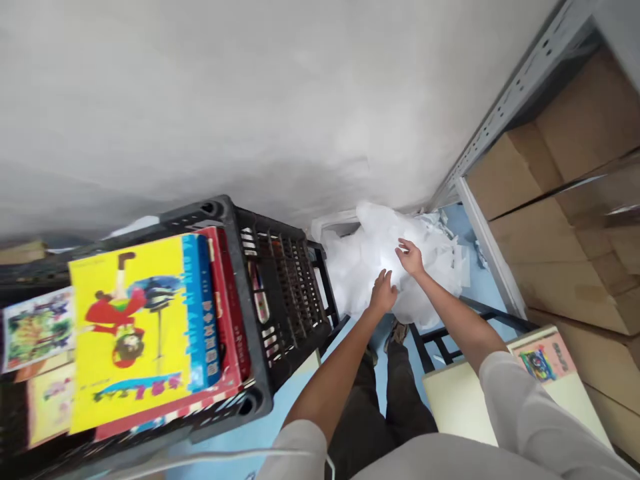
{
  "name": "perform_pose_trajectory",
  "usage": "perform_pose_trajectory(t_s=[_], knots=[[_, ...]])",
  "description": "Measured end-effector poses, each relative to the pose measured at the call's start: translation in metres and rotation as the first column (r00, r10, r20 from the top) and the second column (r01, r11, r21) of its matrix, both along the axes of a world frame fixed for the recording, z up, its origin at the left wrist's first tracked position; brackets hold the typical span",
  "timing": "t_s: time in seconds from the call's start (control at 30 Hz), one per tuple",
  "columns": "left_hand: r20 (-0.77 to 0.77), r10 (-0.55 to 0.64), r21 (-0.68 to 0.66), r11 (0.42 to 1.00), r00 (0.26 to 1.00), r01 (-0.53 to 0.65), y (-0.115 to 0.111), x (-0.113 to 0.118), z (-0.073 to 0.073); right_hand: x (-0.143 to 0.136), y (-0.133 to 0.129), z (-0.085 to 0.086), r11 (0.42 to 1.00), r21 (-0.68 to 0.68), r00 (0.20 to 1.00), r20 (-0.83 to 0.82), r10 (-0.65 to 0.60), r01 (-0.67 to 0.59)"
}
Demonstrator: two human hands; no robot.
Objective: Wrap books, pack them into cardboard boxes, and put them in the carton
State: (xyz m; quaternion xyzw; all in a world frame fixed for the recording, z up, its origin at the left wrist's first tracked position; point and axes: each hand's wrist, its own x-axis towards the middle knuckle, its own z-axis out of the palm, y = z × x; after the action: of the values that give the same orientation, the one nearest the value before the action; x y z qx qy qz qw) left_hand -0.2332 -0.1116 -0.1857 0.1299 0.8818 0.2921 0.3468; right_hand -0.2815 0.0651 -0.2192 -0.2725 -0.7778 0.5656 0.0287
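A heap of crumpled white plastic [373, 243] sits low against the foot of the wall [260, 93], bulging and translucent, right in front of the person bending over it. Both bare hands are out over the heap: the left hand [384, 293] has its fingers bent and loosely parted, and the right hand [410, 257], a little farther forward, has its fingers curved and spread, angled towards the left one. Neither seems to grip anything, though I cannot tell whether the fingertips touch the plastic. Below, a shoe [397, 335] shows on the pale blue floor [463, 227] close to the heap. To the left stands a black plastic crate [295, 293], with a bright yellow book [150, 373] lying on top, blue along its spine, over a red book [227, 300]. On the right, brown cardboard boxes [540, 233] are stacked behind a grey metal shelf post [493, 257], and near the right arm a small colourful picture [545, 360] lies on a cream-coloured surface [465, 400].
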Motion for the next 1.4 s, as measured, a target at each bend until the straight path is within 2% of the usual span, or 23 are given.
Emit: perform_pose_trajectory(t_s=[0.13,0.33,0.53,0.63,0.77,0.97,1.13,1.27,1.4], knots=[[-0.031,-0.008,0.027,1.000,0.999,0.009,0.007,-0.002,0.041,0.010,0.007,0.050,0.958,-0.054,0.955,-0.090,-0.284,0.280],[-0.069,-0.098,0.045,0.994,0.993,0.101,0.001,0.006,0.103,0.046,0.016,0.126,0.857,-0.026,0.840,-0.187,-0.509,0.514],[-0.144,-0.222,0.125,0.963,0.964,0.240,-0.017,0.024,0.163,0.123,0.003,0.192,0.699,-0.045,0.680,-0.197,-0.707,0.714],[-0.197,-0.294,0.177,0.928,0.935,0.329,-0.021,0.037,0.187,0.168,-0.010,0.222,0.604,-0.135,0.580,-0.180,-0.794,0.785],[-0.242,-0.393,0.211,0.871,0.887,0.444,-0.013,0.063,0.211,0.235,-0.021,0.253,0.490,-0.271,0.464,-0.158,-0.872,0.828],[-0.309,-0.521,0.192,0.785,0.795,0.589,0.011,0.113,0.237,0.346,-0.024,0.283,0.389,-0.334,0.361,-0.145,-0.921,0.858],[-0.435,-0.569,0.166,0.711,0.698,0.684,0.043,0.148,0.253,0.423,-0.023,0.291,0.346,-0.294,0.334,-0.092,-0.938,0.891],[-0.383,-0.612,0.081,0.724,0.692,0.685,0.079,0.171,0.254,0.475,-0.018,0.288,0.334,-0.286,0.344,-0.016,-0.939,0.898],[-0.302,-0.646,0.001,0.735,0.701,0.678,0.106,0.192,0.247,0.517,-0.013,0.282,0.370,-0.280,0.391,0.019,-0.920,0.886]])
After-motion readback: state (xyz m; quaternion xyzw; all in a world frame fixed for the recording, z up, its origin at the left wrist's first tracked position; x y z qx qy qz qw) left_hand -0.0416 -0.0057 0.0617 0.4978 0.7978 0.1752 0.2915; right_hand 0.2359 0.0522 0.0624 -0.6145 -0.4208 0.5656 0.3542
